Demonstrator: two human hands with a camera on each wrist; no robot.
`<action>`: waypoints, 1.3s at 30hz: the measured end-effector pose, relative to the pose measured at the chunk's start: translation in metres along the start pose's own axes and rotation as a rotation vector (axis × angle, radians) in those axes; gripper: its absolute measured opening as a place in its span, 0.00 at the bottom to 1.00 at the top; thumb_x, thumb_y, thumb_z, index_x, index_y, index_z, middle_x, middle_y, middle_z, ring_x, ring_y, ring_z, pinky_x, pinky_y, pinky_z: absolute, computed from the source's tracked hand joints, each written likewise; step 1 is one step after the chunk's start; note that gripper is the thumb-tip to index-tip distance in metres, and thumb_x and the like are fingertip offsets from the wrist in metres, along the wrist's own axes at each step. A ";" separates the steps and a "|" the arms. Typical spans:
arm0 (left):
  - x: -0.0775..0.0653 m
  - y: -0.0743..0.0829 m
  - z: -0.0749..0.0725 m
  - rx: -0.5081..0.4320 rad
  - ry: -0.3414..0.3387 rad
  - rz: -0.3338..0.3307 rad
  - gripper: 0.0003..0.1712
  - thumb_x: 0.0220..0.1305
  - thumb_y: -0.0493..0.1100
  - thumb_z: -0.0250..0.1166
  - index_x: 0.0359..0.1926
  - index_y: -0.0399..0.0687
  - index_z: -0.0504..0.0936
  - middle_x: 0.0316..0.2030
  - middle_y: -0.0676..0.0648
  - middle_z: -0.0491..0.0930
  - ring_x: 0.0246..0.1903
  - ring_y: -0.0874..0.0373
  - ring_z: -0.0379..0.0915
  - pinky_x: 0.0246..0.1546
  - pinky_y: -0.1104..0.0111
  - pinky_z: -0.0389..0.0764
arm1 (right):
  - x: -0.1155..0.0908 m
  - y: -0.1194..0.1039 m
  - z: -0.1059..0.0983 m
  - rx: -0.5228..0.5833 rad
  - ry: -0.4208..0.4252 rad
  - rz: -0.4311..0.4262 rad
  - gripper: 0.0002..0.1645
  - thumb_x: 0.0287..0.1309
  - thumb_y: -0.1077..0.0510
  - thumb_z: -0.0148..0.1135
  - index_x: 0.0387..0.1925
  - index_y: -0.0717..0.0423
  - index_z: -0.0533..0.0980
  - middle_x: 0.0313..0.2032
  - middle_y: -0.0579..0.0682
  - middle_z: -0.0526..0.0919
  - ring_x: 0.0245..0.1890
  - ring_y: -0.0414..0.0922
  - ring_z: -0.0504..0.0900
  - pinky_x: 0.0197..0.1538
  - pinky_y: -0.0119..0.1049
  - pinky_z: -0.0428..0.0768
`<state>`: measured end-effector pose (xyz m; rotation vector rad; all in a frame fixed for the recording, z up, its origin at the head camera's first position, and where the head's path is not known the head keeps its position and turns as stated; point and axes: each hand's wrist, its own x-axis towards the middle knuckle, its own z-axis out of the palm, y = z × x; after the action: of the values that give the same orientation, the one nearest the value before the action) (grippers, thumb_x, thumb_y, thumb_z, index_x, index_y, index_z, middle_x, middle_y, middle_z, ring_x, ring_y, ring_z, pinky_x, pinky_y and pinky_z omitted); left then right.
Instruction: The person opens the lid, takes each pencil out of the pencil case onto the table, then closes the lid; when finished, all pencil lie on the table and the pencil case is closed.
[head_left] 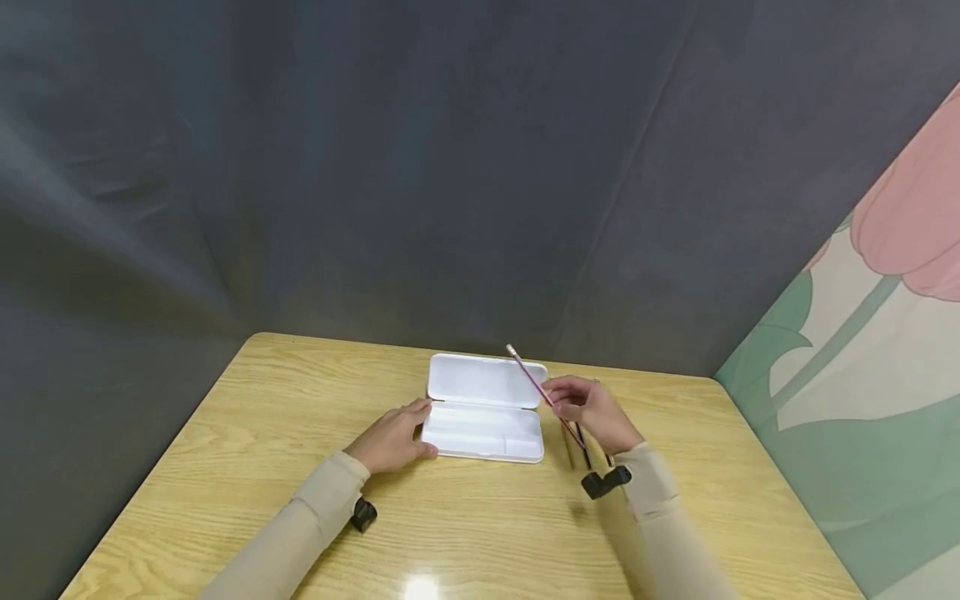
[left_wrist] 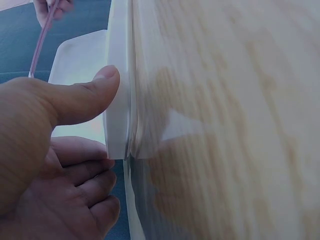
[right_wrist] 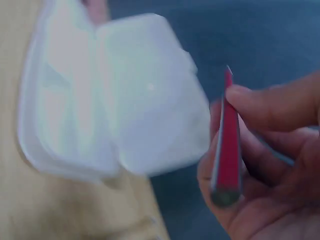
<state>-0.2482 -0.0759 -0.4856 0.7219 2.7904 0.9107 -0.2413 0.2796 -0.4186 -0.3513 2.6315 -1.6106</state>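
Left hand [head_left: 392,440], thumb pressed on left edge of open white plastic pencil case [head_left: 486,407]; right hand [head_left: 592,410] fingers pinching pink pencil [head_left: 534,385], right of case.

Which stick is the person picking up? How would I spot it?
Find the wooden table, then the open white case in its middle. Just right of the case, the right hand pinches a thin pink-red pencil slanting up over the lid. The other pencils lie flat on the table below that hand; only this one is lifted.
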 end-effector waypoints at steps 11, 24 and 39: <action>-0.002 -0.003 -0.002 -0.014 0.007 -0.019 0.46 0.65 0.55 0.70 0.75 0.39 0.63 0.79 0.43 0.57 0.77 0.42 0.57 0.76 0.50 0.66 | -0.023 0.050 -0.076 -0.269 0.315 0.241 0.24 0.68 0.65 0.57 0.64 0.65 0.74 0.41 0.58 0.86 0.31 0.34 0.82 0.36 0.31 0.87; -0.001 -0.006 0.000 -0.016 0.009 -0.002 0.46 0.64 0.55 0.71 0.75 0.40 0.64 0.79 0.44 0.57 0.77 0.43 0.58 0.75 0.50 0.67 | -0.018 0.092 -0.066 -0.623 0.235 0.325 0.27 0.57 0.63 0.55 0.60 0.67 0.77 0.43 0.62 0.88 0.35 0.51 0.83 0.31 0.37 0.79; 0.000 -0.007 0.000 -0.004 0.018 0.019 0.47 0.63 0.55 0.71 0.75 0.38 0.64 0.78 0.41 0.59 0.76 0.42 0.59 0.74 0.50 0.69 | -0.004 0.058 -0.048 -0.543 0.436 0.161 0.19 0.68 0.57 0.57 0.55 0.62 0.81 0.43 0.61 0.88 0.37 0.53 0.86 0.38 0.43 0.84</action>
<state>-0.2513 -0.0805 -0.4895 0.7443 2.8010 0.9299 -0.2548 0.3475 -0.4479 0.2326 3.2954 -0.9879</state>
